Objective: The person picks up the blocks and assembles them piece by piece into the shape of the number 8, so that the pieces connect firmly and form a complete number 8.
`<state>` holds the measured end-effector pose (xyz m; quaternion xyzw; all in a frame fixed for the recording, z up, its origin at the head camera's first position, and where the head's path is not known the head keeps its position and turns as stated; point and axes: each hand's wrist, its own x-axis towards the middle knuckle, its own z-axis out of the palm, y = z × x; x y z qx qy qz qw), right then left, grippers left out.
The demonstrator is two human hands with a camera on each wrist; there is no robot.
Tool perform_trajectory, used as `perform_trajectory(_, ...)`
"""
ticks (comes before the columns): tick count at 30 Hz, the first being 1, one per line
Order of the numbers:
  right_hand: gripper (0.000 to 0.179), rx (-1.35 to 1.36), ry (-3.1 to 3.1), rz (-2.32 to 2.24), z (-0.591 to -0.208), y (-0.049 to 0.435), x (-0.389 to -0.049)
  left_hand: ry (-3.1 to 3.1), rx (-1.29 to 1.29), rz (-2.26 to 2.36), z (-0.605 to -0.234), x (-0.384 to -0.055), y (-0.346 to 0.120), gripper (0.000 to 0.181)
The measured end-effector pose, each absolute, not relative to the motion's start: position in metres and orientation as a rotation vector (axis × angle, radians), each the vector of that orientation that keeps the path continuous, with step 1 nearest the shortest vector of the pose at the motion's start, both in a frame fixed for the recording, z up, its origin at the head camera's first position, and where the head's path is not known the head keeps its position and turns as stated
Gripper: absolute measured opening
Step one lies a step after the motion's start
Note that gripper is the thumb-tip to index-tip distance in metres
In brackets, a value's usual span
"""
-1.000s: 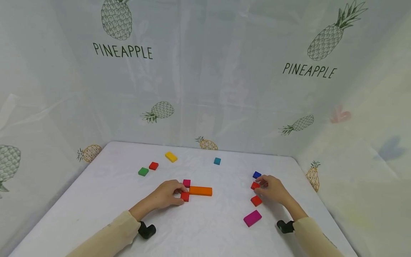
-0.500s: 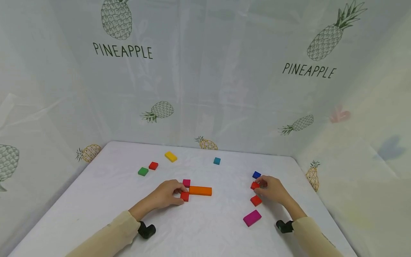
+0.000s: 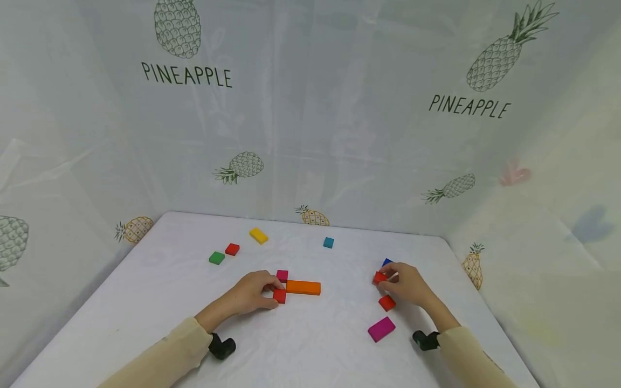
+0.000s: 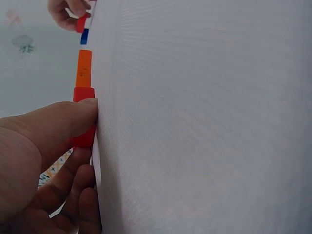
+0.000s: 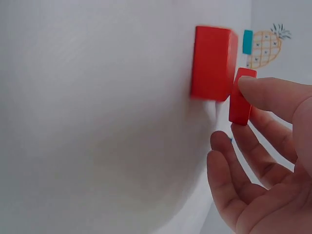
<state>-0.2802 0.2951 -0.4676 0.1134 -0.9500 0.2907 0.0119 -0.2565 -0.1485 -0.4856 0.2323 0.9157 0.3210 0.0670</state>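
My left hand [image 3: 254, 293] pinches a red block [image 3: 279, 296] between thumb and fingers, as the left wrist view also shows. That block sits at the left end of a long orange block [image 3: 303, 288], with a crimson block [image 3: 282, 276] just behind it. On the right side, my right hand [image 3: 406, 283] grips another red block [image 3: 379, 278] by thumb and fingertips. In the right wrist view this held block [image 5: 240, 105] appears past a nearer red block [image 5: 212, 63]. A blue block [image 3: 386, 262] lies behind the right fingers, partly hidden by them.
Nearer me on the right lies a magenta block [image 3: 381, 329], in front of a loose red block [image 3: 387, 303]. Toward the back are a teal block [image 3: 328, 242], a yellow block [image 3: 259, 235], a red block [image 3: 232, 249] and a green block [image 3: 216, 258].
My right hand has shifted slightly left with the red block in its fingers, and the block now stands out of line with the others. The left hand has stayed in place.
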Motion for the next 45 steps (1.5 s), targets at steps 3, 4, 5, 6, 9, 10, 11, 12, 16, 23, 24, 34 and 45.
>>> perform_trajectory(3, 0.032, 0.383, -2.958, 0.945, -0.464, 0.287, -0.28, 2.759, 0.703, 0.97, -0.486, -0.257, -0.149, 0.028)
perform_trajectory(4, 0.032, 0.387, -2.958, 0.954, -0.463, 0.284, -0.28, 2.759, 0.704, 0.969, -0.486, -0.257, -0.149, 0.028)
perform_trajectory(5, 0.031, 0.389, -2.958, 0.96, -0.462, 0.281, -0.281, 2.759, 0.703, 0.968, -0.486, -0.257, -0.149, 0.028)
perform_trajectory(6, 0.032, 0.398, -2.959, 0.966, -0.461, 0.278, -0.281, 2.759, 0.701, 0.968, -0.486, -0.257, -0.149, 0.028)
perform_trajectory(9, 0.031, 0.416, -2.962, 0.966, -0.46, 0.269, -0.282, 2.766, 0.693, 0.96, -0.487, -0.258, -0.149, 0.028)
perform_trajectory(10, 0.031, 0.418, -2.963, 0.963, -0.46, 0.266, -0.282, 2.767, 0.689, 0.958, -0.487, -0.258, -0.149, 0.028)
perform_trajectory(11, 0.031, 0.426, -2.962, 0.964, -0.46, 0.263, -0.283, 2.766, 0.685, 0.956, -0.487, -0.258, -0.149, 0.028)
perform_trajectory(12, 0.032, 0.437, -2.962, 0.964, -0.46, 0.261, -0.283, 2.767, 0.68, 0.953, -0.487, -0.258, -0.148, 0.028)
perform_trajectory(16, 0.032, 0.461, -2.966, 0.961, -0.461, 0.25, -0.285, 2.771, 0.683, 0.95, -0.487, -0.258, -0.148, 0.028)
perform_trajectory(23, 0.027, 0.481, -2.975, 0.974, -0.464, 0.23, -0.291, 2.769, 0.686, 0.95, -0.486, -0.257, -0.147, 0.028)
perform_trajectory(24, 0.027, 0.482, -2.981, 0.976, -0.464, 0.227, -0.292, 2.767, 0.688, 0.951, -0.485, -0.257, -0.147, 0.028)
perform_trajectory(34, 0.026, 0.536, -3.008, 1.007, -0.463, 0.203, -0.293, 2.774, 0.676, 0.937, -0.486, -0.257, -0.146, 0.029)
perform_trajectory(45, 0.025, 0.656, -3.055, 0.96, -0.458, 0.187, -0.297, 2.769, 0.689, 0.954, -0.489, -0.259, -0.147, 0.029)
